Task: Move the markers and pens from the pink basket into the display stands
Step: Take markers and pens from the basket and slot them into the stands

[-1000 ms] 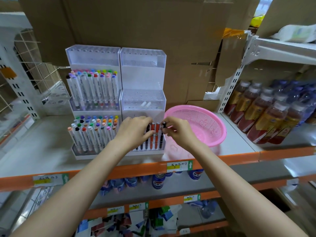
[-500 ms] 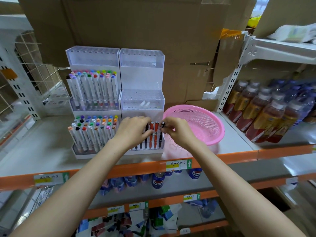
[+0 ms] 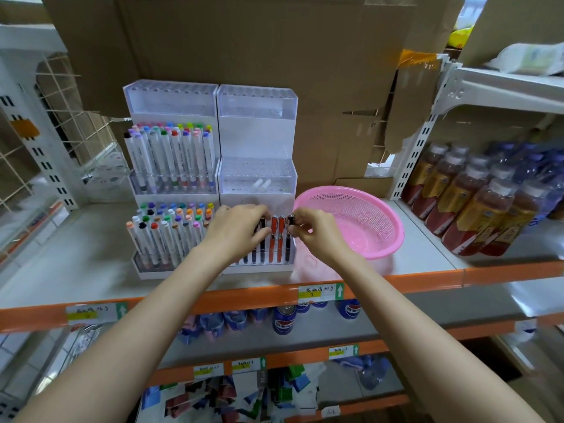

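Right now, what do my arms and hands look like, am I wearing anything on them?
Both forearms are bare as far as the view shows: no sleeves, gloves, watch or bracelet. The left hand and right hand show no rings on the visible fingers.

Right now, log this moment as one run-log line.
left hand: on pens | right hand: pinching black pen in right stand | pink basket: looks empty

Perforated pink plastic basket (image 3: pixel 360 221), seemingly clear acrylic stands (image 3: pixel 258 175), matt cardboard (image 3: pixel 244 41)
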Tool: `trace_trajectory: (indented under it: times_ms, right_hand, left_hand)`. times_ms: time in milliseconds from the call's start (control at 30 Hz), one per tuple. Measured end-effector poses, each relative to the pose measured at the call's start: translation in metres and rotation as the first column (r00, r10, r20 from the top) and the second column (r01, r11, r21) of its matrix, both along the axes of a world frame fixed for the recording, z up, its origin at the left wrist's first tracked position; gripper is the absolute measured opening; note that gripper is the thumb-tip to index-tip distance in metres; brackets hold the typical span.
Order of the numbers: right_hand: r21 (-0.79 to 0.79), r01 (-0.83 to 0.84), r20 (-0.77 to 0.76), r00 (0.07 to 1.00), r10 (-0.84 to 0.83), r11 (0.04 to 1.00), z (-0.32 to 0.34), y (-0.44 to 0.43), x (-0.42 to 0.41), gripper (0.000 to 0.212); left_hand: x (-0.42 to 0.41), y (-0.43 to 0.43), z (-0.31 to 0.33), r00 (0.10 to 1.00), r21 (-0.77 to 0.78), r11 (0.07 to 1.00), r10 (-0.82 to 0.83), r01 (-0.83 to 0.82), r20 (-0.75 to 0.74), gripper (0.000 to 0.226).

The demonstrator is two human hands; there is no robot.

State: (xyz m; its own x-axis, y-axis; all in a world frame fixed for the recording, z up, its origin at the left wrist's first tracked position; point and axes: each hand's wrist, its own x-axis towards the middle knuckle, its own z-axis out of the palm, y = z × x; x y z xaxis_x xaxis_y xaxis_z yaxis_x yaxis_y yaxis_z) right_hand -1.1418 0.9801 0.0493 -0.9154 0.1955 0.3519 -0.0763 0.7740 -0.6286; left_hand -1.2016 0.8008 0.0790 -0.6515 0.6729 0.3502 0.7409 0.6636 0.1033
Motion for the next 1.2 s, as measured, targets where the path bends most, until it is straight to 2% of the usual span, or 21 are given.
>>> trace_trajectory:
  times_ms: [167,300,433,600,900,1067,1200]
  right_hand:
    - [-0.029,-0.028,0.011,1.0,0.028,0.999,0.0,0.002,0.002,0.011]
    - [-0.144,-0.081,-0.01,0.997,0.081,0.986,0.007,-0.001,0.004,0.028]
    - [-0.142,-0.109,-0.016,0.994,0.107,0.984,0.014,-0.006,0.001,0.021]
    - [-0.112,-0.098,-0.001,0.995,0.098,0.989,0.013,-0.007,-0.003,0.01]
    - [-0.135,-0.116,0.009,0.993,0.118,0.984,0.014,-0.005,-0.003,0.02]
    - [-0.121,-0.122,0.022,0.992,0.125,0.985,0.015,-0.009,-0.01,0.018]
    - [-0.114,-0.118,0.024,0.992,0.121,0.986,0.013,-0.009,-0.012,0.013]
  left_hand:
    - [0.003,0.001,-0.006,0.999,0.047,0.998,0.037,-0.036,-0.016,0.035]
    - [0.004,0.008,-0.006,1.0,0.086,0.996,0.02,-0.019,-0.016,0.036]
    - [0.001,0.011,-0.001,0.998,0.182,0.983,0.012,-0.022,0.055,0.032]
    - [-0.002,0.007,-0.003,0.995,0.216,0.976,0.016,-0.037,0.099,0.019]
    - [-0.004,-0.001,-0.004,0.993,0.198,0.98,-0.003,-0.02,0.115,0.027]
    - [-0.006,-0.013,-0.003,0.997,0.205,0.977,0.05,-0.063,0.064,0.028]
    - [-0.007,-0.018,-0.001,0.99,0.233,0.969,0.046,-0.076,0.133,0.021]
